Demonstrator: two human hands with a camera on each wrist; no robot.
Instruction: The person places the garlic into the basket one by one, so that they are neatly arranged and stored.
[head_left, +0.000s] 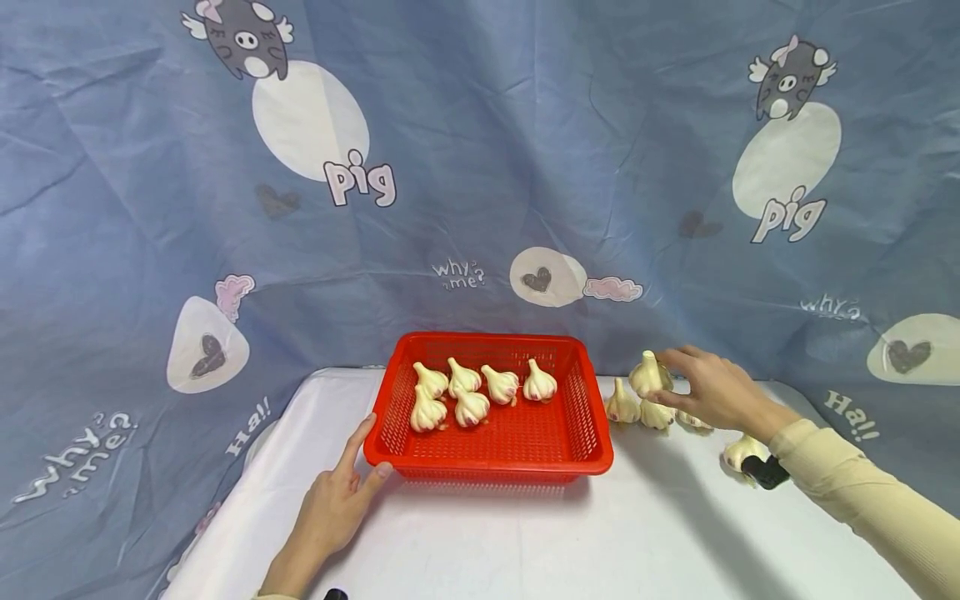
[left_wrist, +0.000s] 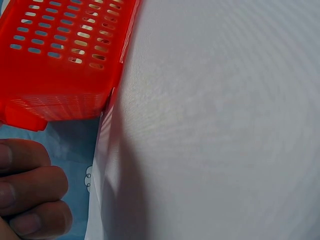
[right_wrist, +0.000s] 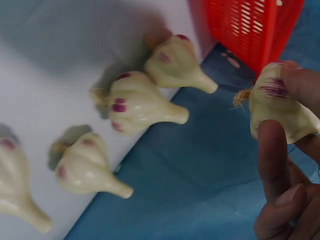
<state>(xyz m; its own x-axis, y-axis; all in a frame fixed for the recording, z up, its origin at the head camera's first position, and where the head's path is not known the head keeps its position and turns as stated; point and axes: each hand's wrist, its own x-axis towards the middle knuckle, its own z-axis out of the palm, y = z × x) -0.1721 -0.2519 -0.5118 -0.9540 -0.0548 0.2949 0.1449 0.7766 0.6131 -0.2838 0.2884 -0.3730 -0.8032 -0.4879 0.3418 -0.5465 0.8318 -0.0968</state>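
Observation:
My left hand (head_left: 330, 500) is at the near left corner of a red plastic basket (head_left: 495, 463), index finger along the left rim and thumb at the front rim, gripping the corner. Several garlic bulbs (head_left: 471, 408) lie inside, toward the back and left. Right of the basket, my right hand (head_left: 712, 387) pinches one garlic bulb (right_wrist: 275, 102) between thumb and fingers, raised above the others. Below it, a row of garlic bulbs (right_wrist: 142, 105) stretches along the table's far edge. Other fingers of the left hand (left_wrist: 32, 187) curl beside the basket in the left wrist view.
A white cloth covers the table (head_left: 525, 542). Behind it hangs a blue curtain (head_left: 450, 167) printed with pigs and words. Another garlic bulb (head_left: 742, 451) lies beyond my right wrist, partly hidden by a black wrist device (head_left: 767, 472).

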